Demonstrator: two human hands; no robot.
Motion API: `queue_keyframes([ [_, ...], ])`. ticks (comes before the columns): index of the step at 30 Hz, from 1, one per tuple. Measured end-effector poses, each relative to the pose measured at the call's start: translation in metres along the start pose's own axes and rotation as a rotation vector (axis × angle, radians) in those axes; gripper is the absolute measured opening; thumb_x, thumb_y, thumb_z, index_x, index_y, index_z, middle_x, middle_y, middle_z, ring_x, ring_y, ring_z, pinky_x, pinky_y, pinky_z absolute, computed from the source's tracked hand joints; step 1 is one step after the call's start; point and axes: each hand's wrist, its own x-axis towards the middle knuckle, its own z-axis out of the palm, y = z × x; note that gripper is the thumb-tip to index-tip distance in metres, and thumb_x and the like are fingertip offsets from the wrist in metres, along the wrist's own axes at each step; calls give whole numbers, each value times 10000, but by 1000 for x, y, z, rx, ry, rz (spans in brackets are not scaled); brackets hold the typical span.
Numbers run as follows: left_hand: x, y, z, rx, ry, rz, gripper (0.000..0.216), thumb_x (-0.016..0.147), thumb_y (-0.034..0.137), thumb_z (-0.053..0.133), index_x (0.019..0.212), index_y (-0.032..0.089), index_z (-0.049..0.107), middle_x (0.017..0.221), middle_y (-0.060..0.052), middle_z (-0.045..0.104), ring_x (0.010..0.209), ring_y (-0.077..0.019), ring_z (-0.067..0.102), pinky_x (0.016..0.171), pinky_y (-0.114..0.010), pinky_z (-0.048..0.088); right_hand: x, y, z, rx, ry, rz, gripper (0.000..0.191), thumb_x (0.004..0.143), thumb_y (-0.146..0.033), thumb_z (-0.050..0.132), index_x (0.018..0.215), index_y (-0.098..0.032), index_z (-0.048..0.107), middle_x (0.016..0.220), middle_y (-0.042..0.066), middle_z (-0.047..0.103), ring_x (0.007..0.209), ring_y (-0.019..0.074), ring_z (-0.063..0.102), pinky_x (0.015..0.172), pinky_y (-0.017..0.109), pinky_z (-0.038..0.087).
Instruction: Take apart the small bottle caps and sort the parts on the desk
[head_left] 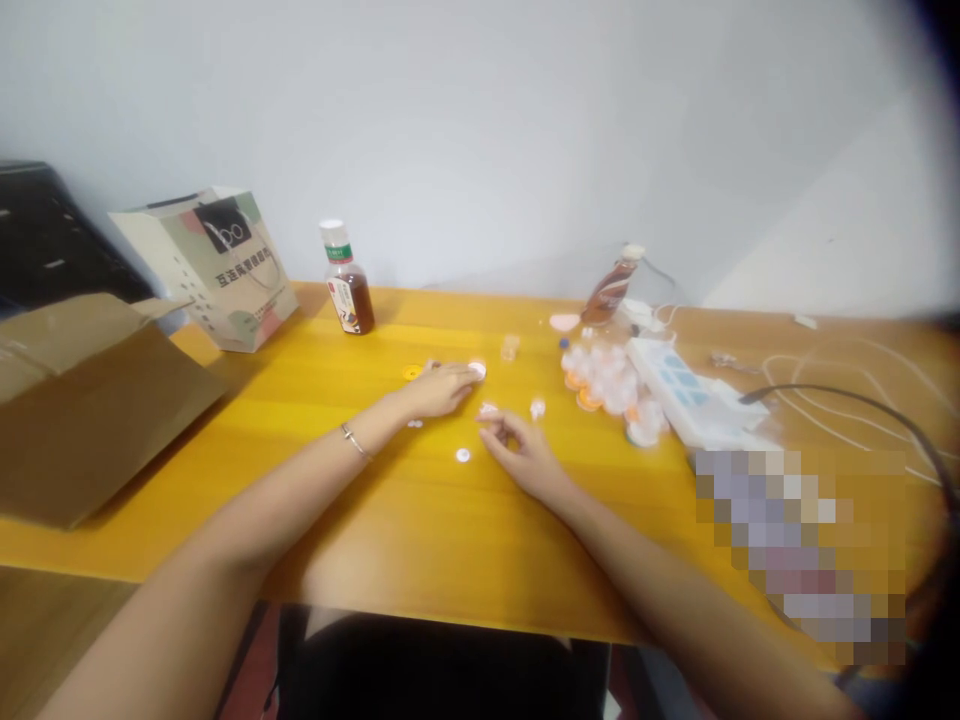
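My left hand [441,388] lies on the yellow table [315,420], its fingertips touching a small white round piece [478,370]; a bracelet circles the wrist. My right hand [523,448] rests nearer me with fingers curled in a pinch around a tiny white-pink piece [489,411]. Another small white disc [463,456] lies between the hands, and a small white part [537,408] sits just beyond the right hand. A yellow disc [411,373] lies left of the left hand.
A pile of small clear and orange round parts [607,385] lies right of the hands beside a white power strip [694,400] with cables. Two drink bottles [348,280] [611,285], a paper bag [217,265] and an open cardboard box [82,400] stand around.
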Motion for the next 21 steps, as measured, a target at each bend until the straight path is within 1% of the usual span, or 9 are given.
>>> queue_keyframes([
  [3, -5, -2, -4, 4, 56, -32, 383, 886, 222, 301, 1248, 255, 424, 1334, -47, 445, 1202, -198, 420, 940, -385, 329, 0, 1, 0, -2, -7, 1, 199, 792, -287, 496, 929, -167, 575, 646, -26, 502, 571, 90, 474, 570, 212, 415],
  [5, -17, -7, -10, 31, 101, -74, 399, 873, 187, 298, 1244, 242, 434, 1320, -49, 462, 1185, -196, 441, 952, -385, 327, 0, 1, 0, -6, -5, 3, 204, 792, -289, 494, 932, -166, 577, 646, -26, 498, 569, 90, 472, 566, 211, 415],
  [7, -34, -14, -16, 81, 120, -126, 417, 841, 139, 314, 1219, 226, 465, 1287, -54, 497, 1148, -198, 479, 948, -371, 340, 0, 1, 0, -10, -1, 6, 204, 793, -290, 494, 931, -166, 577, 648, -24, 497, 571, 90, 473, 570, 212, 417],
  [10, -64, -23, -17, 156, 92, -215, 436, 808, 117, 333, 1203, 213, 488, 1260, -65, 523, 1103, -210, 520, 911, -350, 381, 0, 1, 1, -12, -9, 3, 197, 793, -289, 495, 923, -166, 578, 652, -22, 504, 573, 90, 476, 576, 213, 420],
  [13, -81, -29, -9, 184, 62, -250, 470, 818, 150, 337, 1276, 215, 417, 1315, -62, 468, 1139, -209, 496, 919, -344, 382, 0, 1, 2, -19, -19, 2, 197, 792, -289, 495, 920, -167, 582, 655, -19, 512, 570, 90, 470, 574, 214, 419],
  [17, -79, -36, 4, 162, 34, -260, 468, 852, 220, 312, 1318, 205, 360, 1371, -62, 393, 1197, -206, 444, 957, -366, 359, 0, 2, 1, -23, -15, 12, 192, 788, -287, 493, 910, -171, 586, 650, -20, 513, 566, 92, 468, 566, 213, 417],
  [21, -72, -40, 6, 124, 57, -284, 463, 864, 230, 306, 1324, 207, 348, 1379, -63, 381, 1231, -198, 403, 984, -376, 334, 1, 2, 0, -15, -10, 13, 205, 787, -293, 489, 908, -159, 586, 647, -16, 514, 572, 96, 472, 566, 215, 419],
])
